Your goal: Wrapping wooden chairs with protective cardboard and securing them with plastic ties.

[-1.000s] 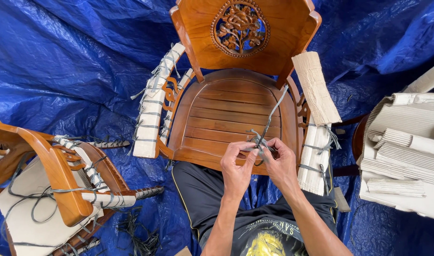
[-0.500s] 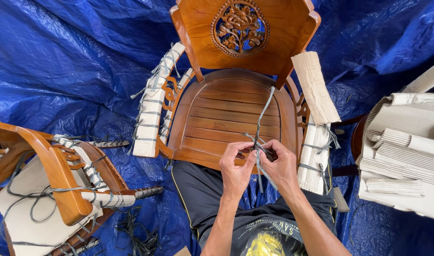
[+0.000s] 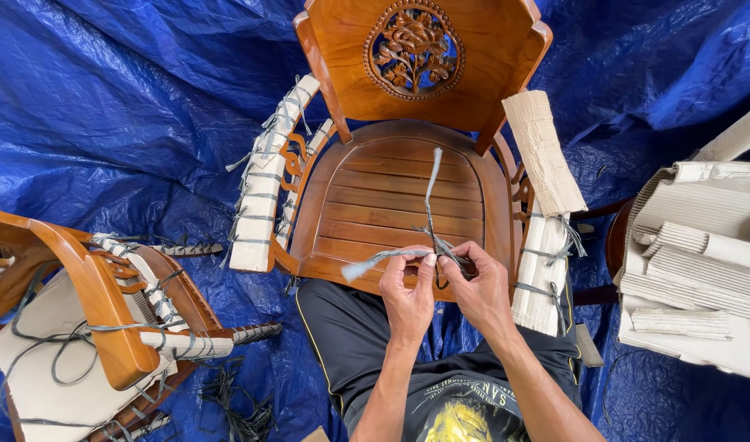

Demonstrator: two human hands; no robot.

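grey strap [image 3: 431, 214] is pinched between the fingertips of the left hand [image 3: 408, 293] and right hand [image 3: 479, 288], both closed on it above the wooden chair [image 3: 375, 196] seat; one end sticks up, another trails left. cardboard padding [image 3: 547, 155] is tied to the armrests.

Two wooden chairs [image 3: 408, 147], two hands [image 3: 445, 286]

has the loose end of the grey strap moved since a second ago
Yes. The strap end pointed toward the chair's right armrest; now it stands over the seat middle, another end sticking out left.
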